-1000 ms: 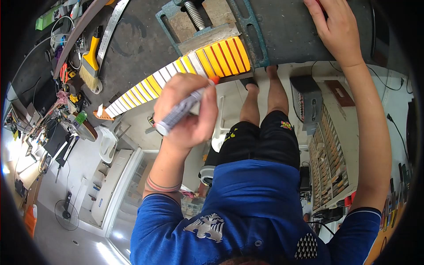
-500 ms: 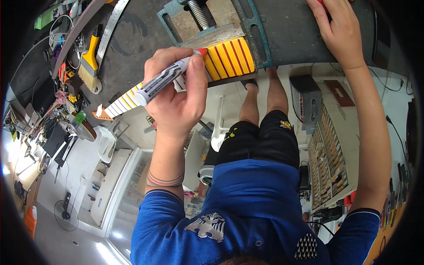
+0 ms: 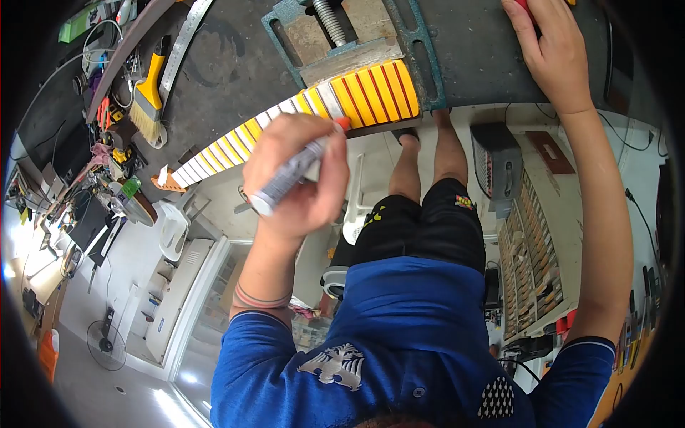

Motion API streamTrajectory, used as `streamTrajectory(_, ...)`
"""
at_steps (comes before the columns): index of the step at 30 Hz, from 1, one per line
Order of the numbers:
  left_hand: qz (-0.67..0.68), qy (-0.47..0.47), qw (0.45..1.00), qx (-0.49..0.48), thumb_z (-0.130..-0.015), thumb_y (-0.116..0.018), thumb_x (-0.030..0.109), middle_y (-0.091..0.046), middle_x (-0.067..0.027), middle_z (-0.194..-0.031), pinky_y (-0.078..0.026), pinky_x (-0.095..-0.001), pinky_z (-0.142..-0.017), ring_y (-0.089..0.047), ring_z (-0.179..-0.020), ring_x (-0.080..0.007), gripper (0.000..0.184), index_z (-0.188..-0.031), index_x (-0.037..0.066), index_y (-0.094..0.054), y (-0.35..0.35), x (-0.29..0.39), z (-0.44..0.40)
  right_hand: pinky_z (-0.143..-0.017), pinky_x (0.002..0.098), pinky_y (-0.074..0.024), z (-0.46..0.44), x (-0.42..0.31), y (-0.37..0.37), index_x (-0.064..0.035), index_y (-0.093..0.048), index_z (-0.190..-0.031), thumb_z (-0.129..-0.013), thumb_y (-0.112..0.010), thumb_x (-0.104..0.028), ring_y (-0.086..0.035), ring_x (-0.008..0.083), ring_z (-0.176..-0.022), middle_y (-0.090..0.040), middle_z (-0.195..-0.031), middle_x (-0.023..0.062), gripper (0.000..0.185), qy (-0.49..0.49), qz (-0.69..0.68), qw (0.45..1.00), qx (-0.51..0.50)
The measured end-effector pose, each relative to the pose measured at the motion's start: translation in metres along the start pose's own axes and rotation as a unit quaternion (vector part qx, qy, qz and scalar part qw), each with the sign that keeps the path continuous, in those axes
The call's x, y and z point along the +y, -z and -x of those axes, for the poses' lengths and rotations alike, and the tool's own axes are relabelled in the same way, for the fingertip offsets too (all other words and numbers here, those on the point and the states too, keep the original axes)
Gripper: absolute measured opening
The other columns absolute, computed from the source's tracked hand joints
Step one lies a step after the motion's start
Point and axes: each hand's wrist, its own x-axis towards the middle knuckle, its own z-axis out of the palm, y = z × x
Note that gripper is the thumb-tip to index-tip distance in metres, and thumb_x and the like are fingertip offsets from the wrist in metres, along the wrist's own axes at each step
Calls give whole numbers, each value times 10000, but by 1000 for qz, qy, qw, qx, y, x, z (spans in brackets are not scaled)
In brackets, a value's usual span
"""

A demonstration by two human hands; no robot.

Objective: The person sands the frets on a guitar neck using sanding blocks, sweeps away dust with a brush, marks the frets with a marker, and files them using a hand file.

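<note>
My left hand is closed around a marker pen with a pale, dark-printed barrel; both are blurred. The pen's red tip is at the lower edge of a guitar neck, whose face carries yellow and white strips. Dark red lines run between the yellow strips at the wide end. At the far left is its brown headstock; my fingers hide part of the lower edge. Beside the bench's right part, my right hand is closed on a small red object, mostly out of frame.
A green-framed vise sits right behind the neck's wide end; whether it clamps the neck I cannot tell. A yellow-handled brush and a steel ruler lie on the dark bench. Assorted tools crowd the left side.
My left hand has moved down and slightly right with the marker, from the neck's upper part to its lower edge, uncovering more strips. The right hand has barely moved.
</note>
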Motion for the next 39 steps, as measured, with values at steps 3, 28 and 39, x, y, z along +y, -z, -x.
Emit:
streamTrajectory(3, -12, 55, 997, 45, -911, -730, -97, -701, -136, -979, -512, -302, -721, -649, -800, -189, 180, -1057, -57, -632, 2, -5, -7, -814, 460, -456, -2, -1, 3, 8, -553, -948, -969, -665, -119, -536, 395, -874, -509, -925, 192, 171, 8, -2, 1000, -3)
streamTrajectory(28, -4, -30, 1000, -6, -828, -750, -108, -741, -156, -897, -564, -344, -697, -713, -759, -267, 281, -1071, -22, -637, 6, 0, 12, -820, 453, -458, -2, -6, 3, 21, -560, -970, -983, -653, -139, -543, 391, -885, -511, -937, 194, 185, -10, 18, 1000, -7)
streamTrajectory(39, -24, 50, 997, 52, -918, -747, -71, -708, -127, -985, -520, -302, -703, -657, -809, -191, 184, -1068, -41, -643, -2, -4, -9, -821, 459, -458, -1, -5, 0, 18, -566, -970, -974, -659, -121, -544, 401, -892, -515, -941, 192, 167, -8, 0, 1000, 6)
